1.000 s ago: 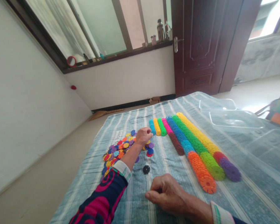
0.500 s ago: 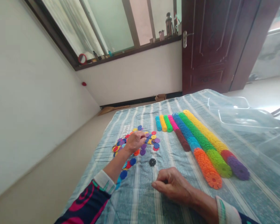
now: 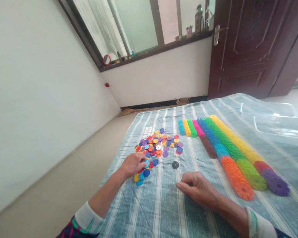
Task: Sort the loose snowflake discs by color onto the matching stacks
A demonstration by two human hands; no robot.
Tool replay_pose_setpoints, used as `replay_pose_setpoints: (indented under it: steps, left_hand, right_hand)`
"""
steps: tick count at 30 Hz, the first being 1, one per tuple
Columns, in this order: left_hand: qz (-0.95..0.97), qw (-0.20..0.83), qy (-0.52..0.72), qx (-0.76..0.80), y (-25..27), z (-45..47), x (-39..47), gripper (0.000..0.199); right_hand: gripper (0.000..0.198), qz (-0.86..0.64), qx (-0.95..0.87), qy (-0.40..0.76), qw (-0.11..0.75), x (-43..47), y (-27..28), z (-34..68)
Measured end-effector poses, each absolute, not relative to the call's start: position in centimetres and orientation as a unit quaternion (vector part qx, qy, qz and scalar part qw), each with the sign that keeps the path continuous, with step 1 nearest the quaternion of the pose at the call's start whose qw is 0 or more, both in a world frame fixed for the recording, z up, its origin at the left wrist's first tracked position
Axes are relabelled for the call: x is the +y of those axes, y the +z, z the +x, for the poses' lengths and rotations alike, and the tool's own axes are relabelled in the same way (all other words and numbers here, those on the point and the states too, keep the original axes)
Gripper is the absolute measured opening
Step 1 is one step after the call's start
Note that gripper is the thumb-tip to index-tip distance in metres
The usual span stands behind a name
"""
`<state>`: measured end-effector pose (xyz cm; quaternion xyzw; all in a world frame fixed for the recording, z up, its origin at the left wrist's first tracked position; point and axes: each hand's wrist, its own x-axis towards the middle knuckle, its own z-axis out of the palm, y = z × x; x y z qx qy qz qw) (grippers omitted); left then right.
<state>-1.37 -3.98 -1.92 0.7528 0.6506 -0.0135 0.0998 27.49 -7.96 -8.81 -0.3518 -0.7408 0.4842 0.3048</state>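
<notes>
Little striped cloth (image 3: 164, 205) showing between its left edge and the left hand (image 3: 133, 164), fingers bent at the near part of the loose discs (image 3: 159, 153); impossible to tell whether grasping one. Mixed colours there, apparently not yet in rows. One black disc (image 3: 175, 165) apart, bare cloth around. Next, the right hand (image 3: 198, 187), fingers curled inward, contents hidden, so clenched or grasping unclear. Farther right, disc rows (image 3: 233, 150) already laid by colour, with open cloth short of the clear containers (image 3: 278, 135).
</notes>
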Motion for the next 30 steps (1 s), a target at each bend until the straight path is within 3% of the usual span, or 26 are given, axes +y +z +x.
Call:
replay_pose_setpoints:
  steps: [9, 15, 20, 30]
  left_hand:
    - [0.712, 0.214, 0.044, 0.668, -2.32, -0.87, -4.69, 0.018]
    - [0.717, 0.215, 0.043, 0.662, -2.19, -0.57, -4.59, 0.026]
    - [0.702, 0.228, 0.058, 0.672, -2.46, -0.48, -4.57, 0.013]
    - [0.685, 0.284, 0.083, 0.666, -2.45, -0.52, -4.82, 0.012]
  right_hand:
    - [0.039, -0.347, -0.737, 0.493, 0.306, -7.8, -8.92, 27.57]
    - [0.039, -0.344, -0.738, 0.495, 0.302, -7.8, -8.82, 27.63]
    - [0.038, -0.347, -0.744, 0.488, 0.297, -7.87, -8.69, 27.71]
    - [0.036, -0.351, -0.737, 0.494, 0.298, -7.82, -8.62, 27.67]
